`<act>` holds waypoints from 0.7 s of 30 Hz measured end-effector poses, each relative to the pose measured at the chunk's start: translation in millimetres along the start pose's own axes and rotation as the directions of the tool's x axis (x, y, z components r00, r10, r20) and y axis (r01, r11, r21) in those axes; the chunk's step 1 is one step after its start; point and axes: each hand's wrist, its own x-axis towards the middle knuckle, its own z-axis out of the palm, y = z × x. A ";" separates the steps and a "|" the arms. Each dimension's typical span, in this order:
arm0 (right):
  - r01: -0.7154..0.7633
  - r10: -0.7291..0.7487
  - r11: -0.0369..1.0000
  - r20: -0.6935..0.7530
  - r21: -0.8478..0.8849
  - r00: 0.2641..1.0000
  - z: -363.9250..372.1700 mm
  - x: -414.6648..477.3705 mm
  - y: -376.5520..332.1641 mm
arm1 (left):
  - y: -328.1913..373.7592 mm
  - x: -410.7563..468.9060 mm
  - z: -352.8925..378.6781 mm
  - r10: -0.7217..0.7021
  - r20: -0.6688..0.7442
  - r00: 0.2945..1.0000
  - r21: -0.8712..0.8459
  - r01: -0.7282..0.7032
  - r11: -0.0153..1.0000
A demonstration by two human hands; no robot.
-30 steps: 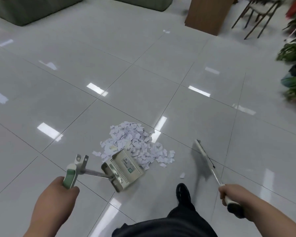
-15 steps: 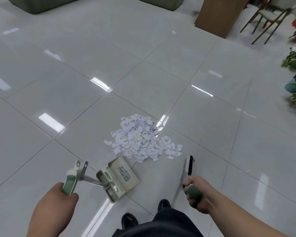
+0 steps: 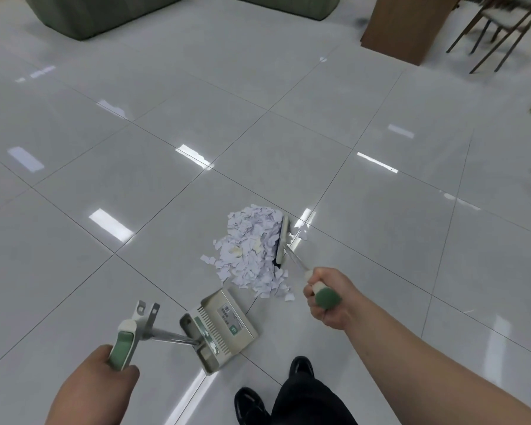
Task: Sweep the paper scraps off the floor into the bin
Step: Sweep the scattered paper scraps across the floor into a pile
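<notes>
- right hand (image 3: 327,302) curls tight round the green-capped grip of the short metal-shafted brush (image 3: 284,240). the pale brush head with dark bristles stands on the far side of the heap from the dustpan and touches the scraps.
- left hand (image 3: 105,378) wraps its fingers round the green grip on the long handle of the beige metal dustpan (image 3: 224,328), which sits on the glossy grey tiled floor (image 3: 135,210) with its mouth turned roughly toward the heap.
- white torn paper scraps (image 3: 252,250) lie heaped just beyond the dustpan's mouth. the nearest pieces are just short of its lip, and none are visibly inside.
- a few stray scraps (image 3: 302,233) lie behind the brush head, on the side away from the dustpan. a stroke toward the pan would, i judge, leave them behind.
- the heap looks wider than the dustpan's mouth, so one long pull may spill paper round both sides of it.
- the scraps look light and the tile slick. a fast stroke could flick them over the dustpan, or slide them under its lip. whether that lip sits flat on the tile i cannot tell.
- the dustpan is steadied only through its long handle, so the push of the heap may skid it back toward the black shoe (image 3: 301,366) just behind it.
- no separate bin shows.
</notes>
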 end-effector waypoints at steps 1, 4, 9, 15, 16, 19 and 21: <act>0.006 -0.006 1.000 0.000 -0.021 1.000 -5.8 -4.7 -2.6 | 1.8 0.8 -0.4 0.005 -0.001 1.000 -0.005 -0.005 1.000; 0.031 -0.032 0.993 -0.014 -0.114 0.999 -25.2 -20.3 -7.9 | 6.0 4.2 -1.8 0.013 0.002 1.000 -0.014 -0.013 1.000; 0.048 -0.080 0.965 -0.115 -0.258 0.990 -50.0 -27.7 -20.5 | 14.1 10.3 0.2 0.001 0.010 1.000 -0.022 -0.001 1.000; -0.065 0.010 0.968 -0.222 -0.241 0.975 -35.1 -8.5 -13.7 | 18.0 15.1 5.8 -0.046 0.006 0.999 0.000 0.046 0.999; -0.087 0.039 0.974 -0.222 -0.208 0.974 -28.1 -6.6 -8.7 | 17.6 15.5 6.7 -0.058 0.007 0.998 -0.002 0.058 0.998; -0.131 0.118 0.988 -0.160 -0.075 0.980 -6.2 -4.7 3.0 | 13.5 16.2 9.2 -0.082 0.005 0.997 -0.025 0.082 0.996; -0.176 0.173 0.984 -0.099 -0.025 0.980 9.2 -7.9 11.9 | 7.9 15.2 11.7 -0.106 0.009 0.994 -0.037 0.106 0.994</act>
